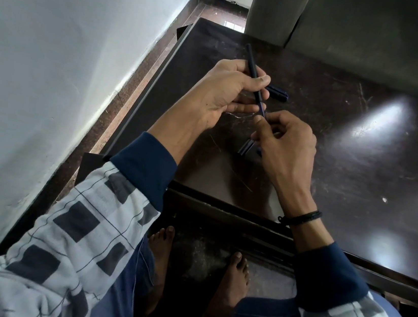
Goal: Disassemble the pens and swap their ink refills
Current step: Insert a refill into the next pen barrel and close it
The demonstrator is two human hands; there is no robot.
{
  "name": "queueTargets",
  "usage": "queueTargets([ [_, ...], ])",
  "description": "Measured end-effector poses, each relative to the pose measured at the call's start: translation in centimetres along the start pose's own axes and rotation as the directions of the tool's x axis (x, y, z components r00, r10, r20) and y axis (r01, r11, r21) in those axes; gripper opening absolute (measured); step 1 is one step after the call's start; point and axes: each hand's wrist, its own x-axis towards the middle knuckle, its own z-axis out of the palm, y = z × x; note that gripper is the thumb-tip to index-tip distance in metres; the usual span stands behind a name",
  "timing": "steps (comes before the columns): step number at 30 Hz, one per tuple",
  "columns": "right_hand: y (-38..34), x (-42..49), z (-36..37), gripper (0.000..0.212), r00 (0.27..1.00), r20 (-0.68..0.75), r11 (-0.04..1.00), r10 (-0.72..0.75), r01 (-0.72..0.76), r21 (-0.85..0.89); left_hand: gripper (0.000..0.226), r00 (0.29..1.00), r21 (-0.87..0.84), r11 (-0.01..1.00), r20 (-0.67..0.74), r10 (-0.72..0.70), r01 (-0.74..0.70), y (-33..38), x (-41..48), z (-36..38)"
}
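The left hand (227, 94) grips the dark pen barrel (250, 57) around its middle, thumb over curled fingers, with the far end pointing up and away. Just below that grip a thinner blue section (262, 106) emerges. I cannot tell whether it is the refill or a tip piece. The right hand (287, 142) pinches its lower end between thumb and fingertips. To do this step well, I judge, hold the barrel steady and pull straight along its axis, never bending the thin stem. Just beyond the left fingers a short dark piece (279, 93) lies on the table (349, 155). Beneath the right hand lies another blue-black part (245, 147).
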Motion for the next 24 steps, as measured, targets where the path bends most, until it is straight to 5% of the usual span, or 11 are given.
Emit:
queueTargets([
  [24,0.07,0.05,-0.06,0.01,1.0,0.018,1.0,-0.008,0.008,-0.006,0.011,0.999,0.016,1.0,0.044,0.003,-0.004,-0.08,-0.1,0.15],
])
